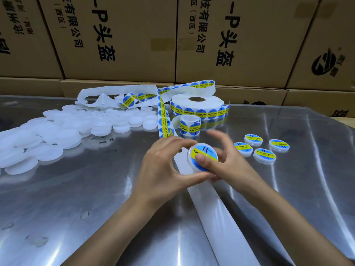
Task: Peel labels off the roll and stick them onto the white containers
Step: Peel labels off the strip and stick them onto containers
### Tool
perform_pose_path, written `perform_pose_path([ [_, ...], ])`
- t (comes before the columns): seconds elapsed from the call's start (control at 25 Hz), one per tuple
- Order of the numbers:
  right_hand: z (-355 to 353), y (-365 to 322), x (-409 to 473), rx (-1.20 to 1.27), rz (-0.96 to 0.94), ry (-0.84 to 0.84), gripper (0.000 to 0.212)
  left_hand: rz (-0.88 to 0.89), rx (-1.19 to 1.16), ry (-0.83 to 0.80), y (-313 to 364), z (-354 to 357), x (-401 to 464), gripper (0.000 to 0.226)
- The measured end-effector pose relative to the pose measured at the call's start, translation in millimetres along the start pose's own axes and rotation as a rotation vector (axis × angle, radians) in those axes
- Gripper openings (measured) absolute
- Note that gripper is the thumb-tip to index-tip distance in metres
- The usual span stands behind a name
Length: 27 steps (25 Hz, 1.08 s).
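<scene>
Container in hand: round white plastic container held above the table near the centre, tilted toward the camera, top face covered by a round blue-and-yellow label reading "SOLDERING PASTE".
Left hand: left hand grips the container rim from the left, fingers curled over the upper edge, thumb along the lower edge.
Right hand: right hand meets the container from the right; thumb presses flat on the label face, remaining fingers spread and blurred behind it. Both hands are together on the one container.
Label roll: large white roll of blue-and-yellow round labels lies flat just beyond the hands, with a loose strip of labels running from it toward the hands and a small coiled section beside it.
Spent backing: white empty backing paper trails from under the hands toward the near table edge; more curls behind the unlabelled pile.
Finished containers: four labelled white containers grouped on the table right of the hands.
Unlabelled stock: heap of plain white round containers spread across the left side.
Work surface: reflective metal table.
Background: stacked brown cardboard cartons with black printed characters along the far edge.
</scene>
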State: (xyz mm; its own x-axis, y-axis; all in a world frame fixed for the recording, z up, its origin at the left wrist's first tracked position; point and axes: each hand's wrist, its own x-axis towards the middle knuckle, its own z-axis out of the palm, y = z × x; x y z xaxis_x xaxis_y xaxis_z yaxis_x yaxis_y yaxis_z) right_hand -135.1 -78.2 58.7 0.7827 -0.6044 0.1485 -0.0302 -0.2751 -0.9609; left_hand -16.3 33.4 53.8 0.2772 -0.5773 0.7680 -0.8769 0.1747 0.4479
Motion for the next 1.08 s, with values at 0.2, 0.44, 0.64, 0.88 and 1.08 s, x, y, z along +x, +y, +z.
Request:
perform_pose_path([
  [0.2, 4, -6, -6, 0.015, 0.012, -0.11, 0.047, 0.062, -0.05, 0.046, 2, 1, 1, 0.059],
  [0.44, 7, 1, 0, 0.036, 0.176, 0.043, 0.082, 0.038, 0.017, -0.158, -3, 9, -4, 0.069],
  [0.64, 9, 5, 4, 0.102, 0.192, 0.162, 0.077, 0.113, 0.13, -0.363, -3, 14, -4, 0.062],
  [0.88, 5, 10, 9, 0.135, 0.271, 0.167, 0.064, 0.373, 0.164, -0.039, -8, 18, -9, 0.019],
  [1.08, -18, 23, 16, -0.206, 0.245, 0.266, 0.058, 0.301, 0.226, 0.018, -18, 8, -8, 0.01],
])
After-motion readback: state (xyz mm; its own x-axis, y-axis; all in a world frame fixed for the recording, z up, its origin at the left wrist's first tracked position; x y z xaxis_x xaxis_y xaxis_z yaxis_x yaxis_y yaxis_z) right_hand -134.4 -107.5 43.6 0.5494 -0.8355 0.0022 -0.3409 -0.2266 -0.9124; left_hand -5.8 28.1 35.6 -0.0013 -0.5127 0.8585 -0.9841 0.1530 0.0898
